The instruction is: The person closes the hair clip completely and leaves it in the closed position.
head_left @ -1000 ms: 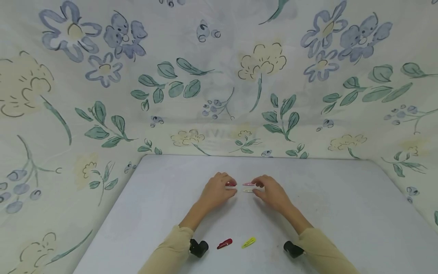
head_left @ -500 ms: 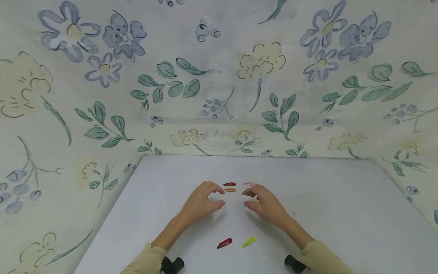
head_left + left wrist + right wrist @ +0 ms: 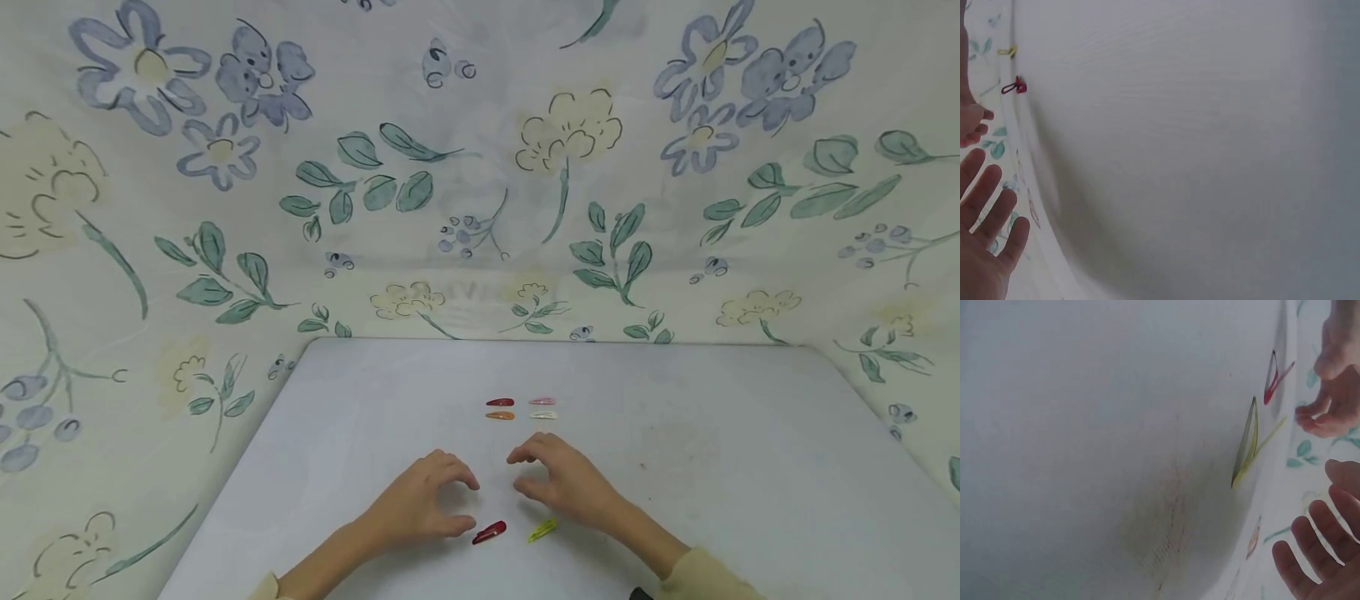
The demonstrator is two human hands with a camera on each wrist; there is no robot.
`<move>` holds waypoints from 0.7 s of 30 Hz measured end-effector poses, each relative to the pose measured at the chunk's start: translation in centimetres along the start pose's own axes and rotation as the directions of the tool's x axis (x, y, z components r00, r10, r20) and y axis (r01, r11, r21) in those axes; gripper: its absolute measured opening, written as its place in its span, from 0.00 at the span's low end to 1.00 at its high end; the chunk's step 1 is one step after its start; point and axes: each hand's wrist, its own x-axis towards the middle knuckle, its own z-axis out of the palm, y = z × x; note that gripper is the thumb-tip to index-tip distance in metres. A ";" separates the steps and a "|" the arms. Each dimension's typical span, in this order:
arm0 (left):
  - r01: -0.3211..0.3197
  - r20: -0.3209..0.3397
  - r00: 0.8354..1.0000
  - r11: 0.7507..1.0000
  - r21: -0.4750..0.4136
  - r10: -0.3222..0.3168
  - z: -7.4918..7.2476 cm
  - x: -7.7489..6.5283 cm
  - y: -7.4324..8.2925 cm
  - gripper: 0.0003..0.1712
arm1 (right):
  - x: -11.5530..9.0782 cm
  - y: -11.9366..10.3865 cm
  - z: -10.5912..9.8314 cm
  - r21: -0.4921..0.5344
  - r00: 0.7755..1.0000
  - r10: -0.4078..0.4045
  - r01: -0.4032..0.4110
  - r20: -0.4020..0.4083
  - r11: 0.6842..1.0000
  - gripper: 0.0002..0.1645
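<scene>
My left hand point(image 3: 420, 504) hovers over the table with thumb and fingers spread apart, holding nothing. Its thumb tip comes close to a dark red snap hair clip point(image 3: 490, 532). To the right, my right hand point(image 3: 570, 483) has its fingers loosely bent and nothing between them; a yellow hair clip point(image 3: 542, 530) lies just below it. In the right wrist view the yellow clip point(image 3: 1250, 447) and the red clip point(image 3: 1272, 381) both stand snapped open. Beyond the hands lie two pairs of clips: red point(image 3: 500, 402) above orange point(image 3: 500, 415), and pink point(image 3: 542, 402) above white point(image 3: 543, 414).
The white table point(image 3: 712, 467) ends at the back against a flower-printed cloth point(image 3: 480, 208), which also rises at both sides. A black wrist-camera piece point(image 3: 640, 593) shows beside the right sleeve point(image 3: 708, 575).
Both hands have let go of the far clips and drawn back toward the near red and yellow ones. The orange and white clips now show fully. The near clips have stayed in place.
</scene>
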 end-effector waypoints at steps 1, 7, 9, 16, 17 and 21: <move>-0.019 0.002 1.000 1.000 -0.008 0.019 0.2 -0.3 0.0 0.17 | -0.1 -0.1 0.1 0.002 1.000 -0.011 0.011 0.005 1.000 0.16; -0.067 -0.016 0.998 0.996 -0.062 0.066 1.7 -2.1 0.1 0.18 | -0.8 -0.5 0.9 0.035 0.998 -0.063 0.062 0.017 0.997 0.14; -0.071 -0.047 0.997 0.995 -0.070 0.067 2.2 -2.5 0.4 0.19 | -1.1 -0.6 1.2 0.047 0.998 -0.058 0.056 0.032 0.997 0.14; -0.085 -0.174 0.982 0.996 -0.035 0.077 3.5 -3.1 1.0 0.18 | -1.7 -1.0 2.0 0.036 0.995 -0.084 0.082 0.051 0.996 0.13; -0.079 -0.183 0.980 0.997 -0.023 0.074 3.6 -3.1 1.1 0.18 | -1.8 -1.0 2.2 0.026 0.994 -0.098 0.097 0.047 0.995 0.13; -0.043 -0.207 0.978 0.999 0.000 0.042 4.0 -3.1 1.3 0.16 | -1.8 -1.0 2.9 -0.023 0.990 -0.133 0.134 0.045 0.991 0.12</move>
